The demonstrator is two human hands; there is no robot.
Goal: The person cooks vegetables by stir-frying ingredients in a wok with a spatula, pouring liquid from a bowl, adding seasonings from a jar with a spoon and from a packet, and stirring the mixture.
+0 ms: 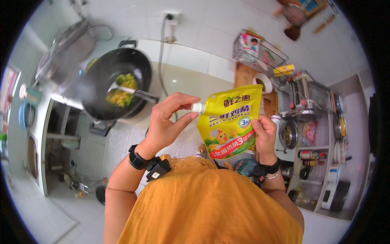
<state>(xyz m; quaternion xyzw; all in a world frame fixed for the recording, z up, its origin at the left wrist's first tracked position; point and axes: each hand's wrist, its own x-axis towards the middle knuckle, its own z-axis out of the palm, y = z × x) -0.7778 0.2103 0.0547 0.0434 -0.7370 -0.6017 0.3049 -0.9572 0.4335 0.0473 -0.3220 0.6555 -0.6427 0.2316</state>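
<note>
My right hand [264, 134] grips the right edge of a yellow seasoning pouch [233, 122], thumb on its printed front. At the pouch's upper left corner is a white screw cap [198, 108]. The thumb and fingers of my left hand [170, 122] are at this cap, the thumb tip against it; whether they pinch it firmly is hard to tell. To the left a black wok [100, 82] holds chopped green and yellow food [123, 91], with a metal spatula [131, 90] lying across it, its handle over the rim. Haze hangs near the wok's left side.
A wire basket [259, 52] with packets is at the back right, above a wooden board [242, 73] and a white cup [263, 83]. A metal bowl [288, 135] sits near shelves [310, 182] of bottles at right. A cable [161, 58] hangs from a wall socket behind the counter.
</note>
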